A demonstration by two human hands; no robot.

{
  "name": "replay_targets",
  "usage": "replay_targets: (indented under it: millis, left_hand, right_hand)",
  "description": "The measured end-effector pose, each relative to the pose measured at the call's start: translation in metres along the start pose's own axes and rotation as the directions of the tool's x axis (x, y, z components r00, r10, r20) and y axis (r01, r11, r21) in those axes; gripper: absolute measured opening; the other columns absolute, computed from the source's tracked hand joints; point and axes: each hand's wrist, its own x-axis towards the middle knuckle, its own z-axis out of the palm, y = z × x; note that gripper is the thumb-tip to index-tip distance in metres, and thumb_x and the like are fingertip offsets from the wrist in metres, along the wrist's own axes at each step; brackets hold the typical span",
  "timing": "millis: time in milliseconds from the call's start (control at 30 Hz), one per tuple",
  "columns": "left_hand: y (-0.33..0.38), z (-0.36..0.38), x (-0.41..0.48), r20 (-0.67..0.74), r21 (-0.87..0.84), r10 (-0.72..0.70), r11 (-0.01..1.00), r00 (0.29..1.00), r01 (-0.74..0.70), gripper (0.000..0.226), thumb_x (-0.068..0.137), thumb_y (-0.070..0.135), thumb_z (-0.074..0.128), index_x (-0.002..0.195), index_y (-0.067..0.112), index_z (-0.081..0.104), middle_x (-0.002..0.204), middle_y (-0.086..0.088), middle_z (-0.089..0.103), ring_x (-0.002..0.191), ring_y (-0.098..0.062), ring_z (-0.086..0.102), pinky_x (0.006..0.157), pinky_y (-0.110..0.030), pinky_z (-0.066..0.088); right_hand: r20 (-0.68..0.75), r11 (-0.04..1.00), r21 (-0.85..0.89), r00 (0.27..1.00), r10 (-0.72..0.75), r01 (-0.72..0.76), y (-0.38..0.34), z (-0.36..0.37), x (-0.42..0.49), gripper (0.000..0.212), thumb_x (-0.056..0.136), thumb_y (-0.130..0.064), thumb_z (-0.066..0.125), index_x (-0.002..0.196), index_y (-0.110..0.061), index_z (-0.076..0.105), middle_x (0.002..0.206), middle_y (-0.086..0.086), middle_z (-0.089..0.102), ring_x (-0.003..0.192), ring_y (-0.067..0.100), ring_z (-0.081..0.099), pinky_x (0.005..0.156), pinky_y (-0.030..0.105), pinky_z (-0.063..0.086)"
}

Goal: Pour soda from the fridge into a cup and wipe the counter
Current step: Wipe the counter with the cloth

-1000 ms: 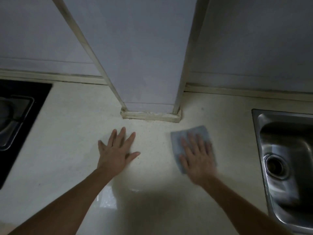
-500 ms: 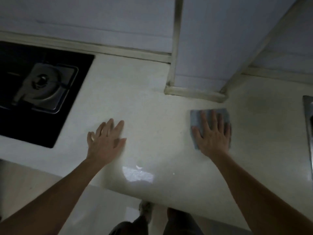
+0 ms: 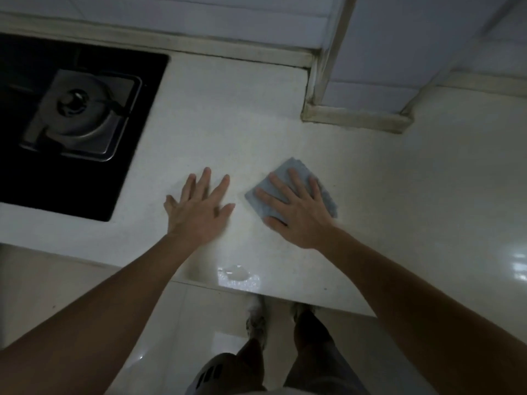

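A folded blue-grey cloth (image 3: 288,172) lies flat on the pale speckled counter (image 3: 399,201). My right hand (image 3: 296,209) presses down on it with straight, spread fingers and covers most of it. My left hand (image 3: 199,209) rests flat on the bare counter just to the left of the cloth, fingers spread, holding nothing. A small wet patch (image 3: 236,273) glistens near the counter's front edge, below the two hands. No soda, cup or fridge is in view.
A black gas hob (image 3: 137,132) with a metal burner (image 3: 77,109) is set into the counter at the left. A tiled pillar base (image 3: 356,118) juts onto the counter at the back right. Below the front edge are the floor and my shoes (image 3: 256,317).
My right hand has slid the cloth leftward across the counter, close to my left hand. The view has turned left, so the sink has left the frame and the hob has come in.
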Motion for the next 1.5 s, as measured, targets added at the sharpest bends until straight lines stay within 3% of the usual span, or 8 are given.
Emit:
replay_targets:
  millis: [133, 400, 667, 900, 1100, 1267, 1367, 1500]
  left_hand:
    - [-0.004, -0.004, 0.0, 0.004, 0.011, 0.019, 1.0, 1.0, -0.019, 0.061, 0.099, 0.062, 0.024, 0.15, 0.054, -0.008, 0.164, 0.01, -0.017, 0.152, -0.022, -0.009, 0.113, -0.067, 0.015]
    - [-0.007, -0.006, -0.002, 0.013, 0.04, 0.039, 0.998, 0.999, -0.039, 0.058, 0.101, 0.056, 0.022, 0.151, 0.052, -0.007, 0.165, 0.008, -0.014, 0.152, -0.024, -0.005, 0.11, -0.067, 0.02]
    - [-0.004, -0.006, -0.003, 0.04, 0.028, 0.015, 0.999, 0.999, -0.016, 0.059, 0.099, 0.061, 0.02, 0.15, 0.053, -0.01, 0.164, 0.009, -0.018, 0.152, -0.023, -0.01, 0.111, -0.067, 0.017]
    - [-0.005, -0.001, -0.005, 0.006, 0.029, 0.024, 0.999, 1.0, -0.024, 0.058, 0.098, 0.063, 0.016, 0.149, 0.053, -0.01, 0.165, 0.009, -0.016, 0.152, -0.022, -0.009, 0.112, -0.067, 0.016]
    - [0.012, 0.0, -0.011, -0.061, 0.069, 0.021, 0.997, 0.998, -0.017, 0.059, 0.1, 0.053, 0.02, 0.155, 0.042, 0.0, 0.166, 0.003, -0.007, 0.152, -0.026, 0.001, 0.113, -0.067, 0.014]
    - [0.068, 0.01, -0.033, -0.167, 0.112, 0.387, 0.921, 0.907, -0.372, 0.062, 0.098, 0.04, 0.038, 0.155, 0.039, 0.015, 0.167, 0.0, 0.007, 0.151, -0.026, 0.012, 0.118, -0.06, 0.014]
    - [0.087, 0.021, -0.043, -0.086, 0.105, 0.401, 0.914, 0.912, -0.392, 0.057, 0.101, 0.04, 0.032, 0.156, 0.039, 0.015, 0.167, 0.002, 0.005, 0.153, -0.02, 0.006, 0.12, -0.056, 0.01]
    - [0.088, 0.022, -0.04, -0.052, 0.073, 0.367, 0.929, 0.929, -0.363, 0.053, 0.101, 0.042, 0.023, 0.154, 0.041, 0.02, 0.166, 0.006, 0.007, 0.153, -0.018, 0.004, 0.118, -0.056, 0.015]
  right_hand:
    - [-0.006, 0.992, 0.006, 0.992, 0.126, -0.126, -0.032, 0.005, 0.014, 0.067, 0.097, -0.063, 0.017, 0.156, -0.036, -0.003, 0.166, 0.004, -0.006, 0.15, 0.038, -0.009, 0.114, 0.068, 0.001]
    - [-0.01, 0.979, -0.018, 0.979, -0.205, 0.205, -0.085, 0.026, -0.066, 0.06, 0.102, -0.058, 0.023, 0.157, -0.036, 0.01, 0.166, 0.0, 0.006, 0.152, 0.031, -0.005, 0.119, 0.06, 0.003]
    - [-0.015, 0.932, 0.089, 0.935, 0.354, -0.352, -0.106, 0.019, -0.03, 0.064, 0.1, -0.06, 0.014, 0.156, -0.035, -0.001, 0.166, 0.004, -0.005, 0.15, 0.034, -0.013, 0.115, 0.066, -0.004]
    - [-0.045, 0.986, 0.063, 0.987, 0.157, -0.154, -0.095, 0.026, -0.081, 0.059, 0.101, -0.059, 0.024, 0.155, -0.039, 0.013, 0.166, 0.0, 0.008, 0.152, 0.029, 0.0, 0.118, 0.06, 0.003]
    - [-0.041, 0.931, 0.1, 0.933, 0.357, -0.352, -0.036, 0.026, -0.15, 0.061, 0.1, -0.062, 0.026, 0.156, -0.041, 0.011, 0.166, -0.003, 0.005, 0.152, 0.024, -0.001, 0.118, 0.059, 0.01]
    - [-0.006, 0.808, 0.126, 0.814, 0.581, -0.576, 0.012, 0.018, -0.138, 0.064, 0.098, -0.067, 0.015, 0.153, -0.045, -0.008, 0.166, -0.004, -0.01, 0.15, 0.025, -0.016, 0.118, 0.06, -0.001]
    - [0.005, 0.707, 0.181, 0.72, 0.694, -0.684, 0.017, 0.013, -0.099, 0.064, 0.096, -0.067, 0.012, 0.152, -0.045, -0.01, 0.165, -0.003, -0.014, 0.15, 0.03, -0.017, 0.116, 0.063, -0.008]
    - [-0.023, 0.827, 0.155, 0.835, 0.55, -0.541, -0.017, 0.015, -0.086, 0.062, 0.098, -0.064, 0.008, 0.154, -0.042, -0.01, 0.165, 0.002, -0.013, 0.15, 0.033, -0.014, 0.115, 0.064, -0.008]
